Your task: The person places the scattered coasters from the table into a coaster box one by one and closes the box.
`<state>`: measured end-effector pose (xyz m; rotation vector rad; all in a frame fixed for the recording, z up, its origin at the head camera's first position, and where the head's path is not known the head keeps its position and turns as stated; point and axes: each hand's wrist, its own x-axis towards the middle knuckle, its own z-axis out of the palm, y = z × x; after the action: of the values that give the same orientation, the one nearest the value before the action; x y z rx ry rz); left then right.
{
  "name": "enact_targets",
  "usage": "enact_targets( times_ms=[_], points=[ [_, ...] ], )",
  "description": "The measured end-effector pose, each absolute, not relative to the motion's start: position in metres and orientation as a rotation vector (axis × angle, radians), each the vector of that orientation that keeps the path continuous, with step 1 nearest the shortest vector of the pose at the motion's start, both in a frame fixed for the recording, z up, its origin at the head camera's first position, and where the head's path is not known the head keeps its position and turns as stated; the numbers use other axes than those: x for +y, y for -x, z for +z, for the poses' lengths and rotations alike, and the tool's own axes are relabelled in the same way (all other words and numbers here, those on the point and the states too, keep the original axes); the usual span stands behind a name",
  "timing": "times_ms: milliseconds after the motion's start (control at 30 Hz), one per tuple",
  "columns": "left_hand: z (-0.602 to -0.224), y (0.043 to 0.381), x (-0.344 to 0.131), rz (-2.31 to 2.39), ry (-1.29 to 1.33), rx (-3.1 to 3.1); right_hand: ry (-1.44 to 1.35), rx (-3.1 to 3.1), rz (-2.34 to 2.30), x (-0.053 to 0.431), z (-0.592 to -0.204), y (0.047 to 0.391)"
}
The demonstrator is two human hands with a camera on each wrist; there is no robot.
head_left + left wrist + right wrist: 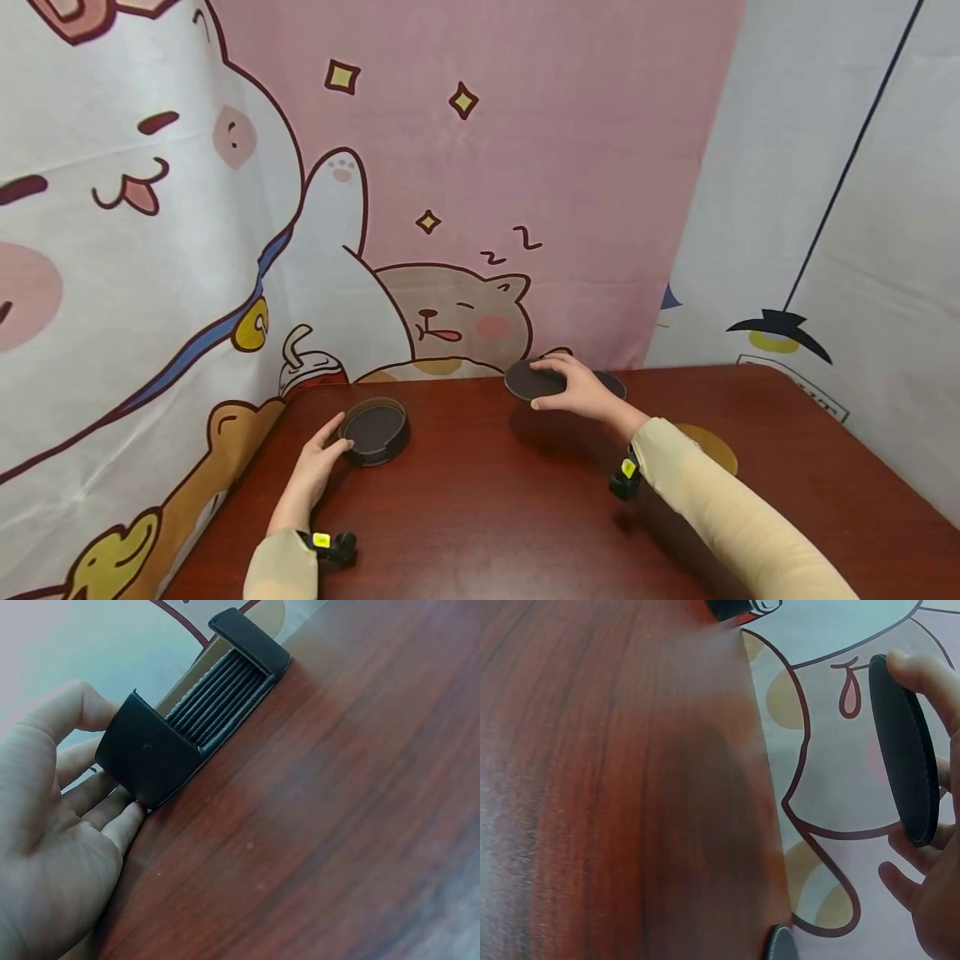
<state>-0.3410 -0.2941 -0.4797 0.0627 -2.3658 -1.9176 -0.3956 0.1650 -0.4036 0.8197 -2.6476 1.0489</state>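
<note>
On the left of the table my left hand (pixel 318 467) grips the side of a round black coaster holder (pixel 386 454). Through the holder's cut-out, the left wrist view shows several black coasters (pixel 221 697) stacked inside, and thumb and fingers at the holder's wall. My right hand (pixel 581 392) pinches a round black coaster (pixel 528 380) by its edge, raised over the far side of the table. In the right wrist view that coaster (pixel 904 750) is seen nearly edge-on, thumb at one end and fingers at the other. Another black coaster (pixel 613 383) lies behind the right hand.
A tan round disc (pixel 708 446) lies on the reddish-brown wooden table (pixel 480 517), partly covered by the right sleeve. A cartoon-printed cloth (pixel 525 167) hangs along the table's back and left edges. Each wrist carries a small black camera (pixel 341 547).
</note>
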Motion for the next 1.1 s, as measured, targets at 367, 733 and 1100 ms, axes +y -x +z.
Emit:
enact_targets(
  times_ms=[367, 733, 1100],
  points=[
    [-0.479, 0.34, -0.301, -1.896, -0.07, -2.374, -0.844, -2.666, 1.003, 0.15, -0.397, 0.402],
    [-0.48, 0.337, -0.302, -1.885, -0.068, -2.37, -0.893, -2.68, 1.009, 0.123, -0.413, 0.41],
    [-0.48, 0.343, -0.296, -1.896, -0.079, -2.375, -0.928, -2.656, 1.045, 0.084, -0.425, 0.414]
  ],
)
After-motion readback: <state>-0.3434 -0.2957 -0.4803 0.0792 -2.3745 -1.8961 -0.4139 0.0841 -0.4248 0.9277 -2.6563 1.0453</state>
